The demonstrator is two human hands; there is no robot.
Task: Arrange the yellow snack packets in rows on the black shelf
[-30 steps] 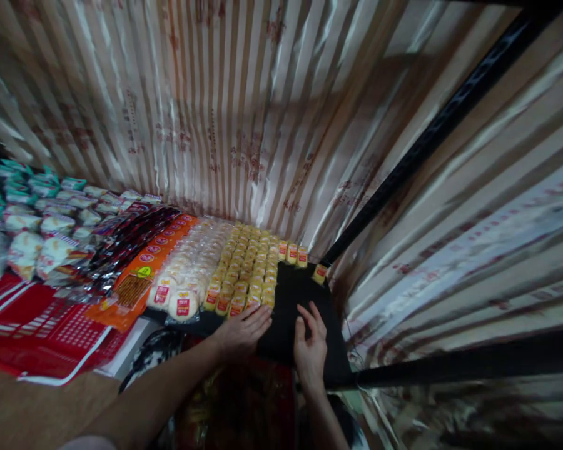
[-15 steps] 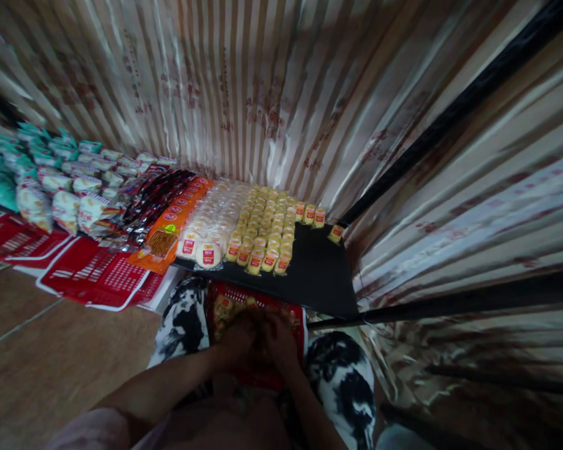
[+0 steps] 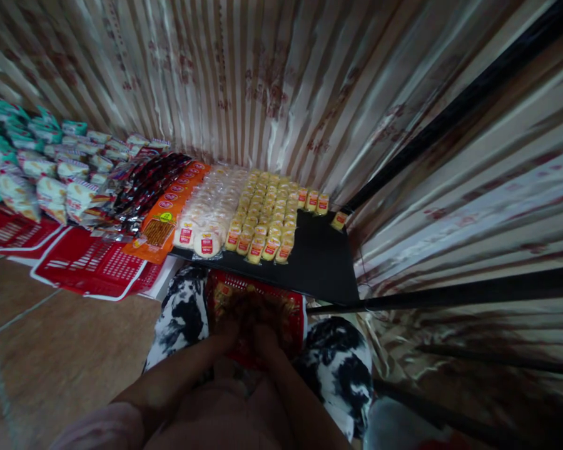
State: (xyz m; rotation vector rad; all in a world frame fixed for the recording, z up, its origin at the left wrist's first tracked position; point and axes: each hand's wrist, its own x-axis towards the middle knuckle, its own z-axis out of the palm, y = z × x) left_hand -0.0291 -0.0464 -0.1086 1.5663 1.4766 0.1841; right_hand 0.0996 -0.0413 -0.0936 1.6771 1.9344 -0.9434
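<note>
A red basket holding small yellow snack packs sits between my knees, below the front edge of a black shelf. My left hand and my right hand are both down inside the basket, close together, dark and blurred. Whether either holds a pack is hidden. On the shelf, rows of yellow snack packs lie beside round white cakes. A single yellow pack lies at the shelf's far right corner.
Orange packets, dark red packets and white-green bags fill the shelf to the left. Flat red baskets stick out over the wooden floor. A striped curtain and black poles close in behind and at the right.
Both hands left the black shelf, where they lay flat beside the yellow packs, and dropped into the red basket at my knees. The view tilted downward.
</note>
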